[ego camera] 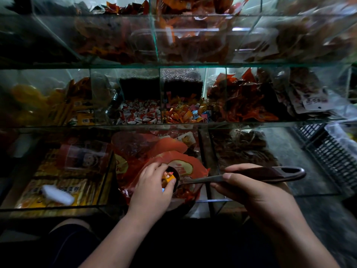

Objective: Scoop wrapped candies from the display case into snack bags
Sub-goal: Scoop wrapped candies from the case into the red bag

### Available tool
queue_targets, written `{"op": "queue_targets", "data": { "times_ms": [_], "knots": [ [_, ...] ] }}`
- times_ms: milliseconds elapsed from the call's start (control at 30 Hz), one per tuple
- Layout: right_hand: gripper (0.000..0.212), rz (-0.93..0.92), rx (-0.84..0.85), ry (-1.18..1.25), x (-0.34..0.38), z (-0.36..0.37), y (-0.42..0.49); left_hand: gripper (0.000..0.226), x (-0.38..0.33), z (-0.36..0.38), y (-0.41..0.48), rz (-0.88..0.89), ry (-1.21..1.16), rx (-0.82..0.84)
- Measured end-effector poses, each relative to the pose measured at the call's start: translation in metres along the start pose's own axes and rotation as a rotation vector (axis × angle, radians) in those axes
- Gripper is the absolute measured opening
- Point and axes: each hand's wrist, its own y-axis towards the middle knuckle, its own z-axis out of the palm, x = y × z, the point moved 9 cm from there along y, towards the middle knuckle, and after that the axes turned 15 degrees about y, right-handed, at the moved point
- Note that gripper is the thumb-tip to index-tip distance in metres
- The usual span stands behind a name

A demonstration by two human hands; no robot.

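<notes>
Your right hand (251, 190) grips the scoop (270, 174) by its dark handle, lower right of centre, with the bowl pointing left. Your left hand (152, 187) curls over that bowl, fingers pinching orange wrapped candies (168, 177). Right underneath is a crumpled red snack bag (173, 161) in the bottom row of the glass display case (193, 64). It's pretty dim, so the finer detail is lost.

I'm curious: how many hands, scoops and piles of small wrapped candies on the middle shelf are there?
Hands: 2, left hand pinching orange candy, right hand gripping the handle
Scoop: 1
Small-candy piles: 2, white-and-red pile, orange mixed pile
Total: 5
</notes>
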Motion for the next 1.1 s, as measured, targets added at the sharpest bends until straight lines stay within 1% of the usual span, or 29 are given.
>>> {"op": "queue_targets", "data": {
  "times_ms": [67,200,300,433,467,567,667,733,833,867,900,933,967,1000,1033,1100],
  "knots": [
    [0.022,-0.013,-0.002,-0.002,0.001,0.003,-0.001,0.049,-0.004,-0.01,0.001,0.01,-0.004,-0.069],
    [0.011,-0.081,0.019,0.011,0.005,0.012,-0.004,0.041,-0.016,-0.021,0.008,0.06,-0.036,-0.119],
    [0.011,-0.124,0.02,0.051,0.01,0.016,-0.004,0.041,-0.022,-0.032,0.022,0.084,-0.056,-0.138],
    [0.011,-0.133,-0.008,0.092,0.02,0.023,0.0,0.045,-0.038,-0.059,0.045,0.133,-0.063,-0.219],
    [0.008,-0.133,-0.026,0.11,0.023,0.024,0.002,0.045,-0.043,-0.066,0.05,0.147,-0.065,-0.244],
    [0.009,-0.151,-0.078,0.218,0.032,0.026,0.008,0.041,-0.056,-0.086,0.066,0.186,-0.08,-0.338],
    [0.008,-0.159,-0.101,0.332,0.039,0.03,0.019,0.04,-0.06,-0.106,0.077,0.182,-0.181,-0.45],
    [0.011,-0.187,-0.107,0.392,0.048,0.032,0.029,0.04,-0.055,-0.113,0.083,0.136,-0.262,-0.495],
    [0.032,-0.283,-0.049,0.394,0.063,0.047,0.053,0.04,-0.044,-0.106,0.084,0.058,-0.324,-0.456],
    [0.033,-0.311,-0.035,0.347,0.065,0.054,0.064,0.04,-0.041,-0.1,0.083,0.041,-0.317,-0.424],
    [0.028,-0.343,-0.033,0.264,0.064,0.06,0.076,0.04,-0.038,-0.093,0.081,0.025,-0.303,-0.389],
    [0.021,-0.401,-0.046,0.105,0.065,0.067,0.087,0.04,-0.034,-0.086,0.079,0.008,-0.29,-0.353],
    [0.012,-0.493,-0.041,-0.137,0.068,0.076,0.097,0.04,-0.03,-0.081,0.077,-0.005,-0.281,-0.323],
    [0.007,-0.587,0.011,-0.413,0.07,0.09,0.104,0.04,-0.027,-0.077,0.075,-0.012,-0.277,-0.304],
    [0.007,-0.653,0.098,-0.661,0.067,0.106,0.108,0.041,-0.025,-0.076,0.073,-0.015,-0.275,-0.294],
    [0.012,-0.724,0.301,-1.015,0.056,0.127,0.11,0.041,-0.021,-0.076,0.07,-0.015,-0.275,-0.287]
  ]
}}
